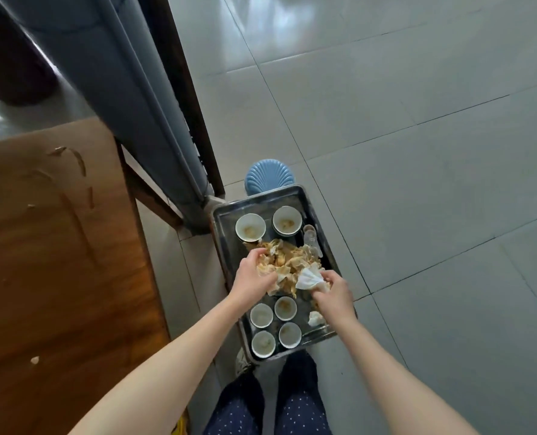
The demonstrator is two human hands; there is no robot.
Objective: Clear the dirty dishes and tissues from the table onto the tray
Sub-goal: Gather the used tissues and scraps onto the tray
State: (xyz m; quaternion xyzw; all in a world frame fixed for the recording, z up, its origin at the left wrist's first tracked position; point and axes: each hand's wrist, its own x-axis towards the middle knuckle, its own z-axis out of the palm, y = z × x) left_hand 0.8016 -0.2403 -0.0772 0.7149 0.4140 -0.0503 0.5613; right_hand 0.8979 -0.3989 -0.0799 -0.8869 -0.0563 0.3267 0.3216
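A metal tray (292,193) rests on a blue stool (268,174) beside the table. At its far end stand two dirty bowls (250,227), and several small cups (261,315) fill the near end. A heap of stained tissues (292,262) lies across the middle. My left hand (254,274) grips the left side of that heap. My right hand (334,290) pinches a white tissue (308,277) at the heap's right edge. Another crumpled tissue (315,318) lies by my right wrist. Clear glasses (310,237) lie along the tray's right rim.
The wooden table (50,246), smeared with streaks and crumbs, fills the left. A grey upholstered bench (129,98) with a dark wooden frame runs behind it. Pale floor tiles (417,152) spread to the right. My legs (292,403) in dotted trousers are below the tray.
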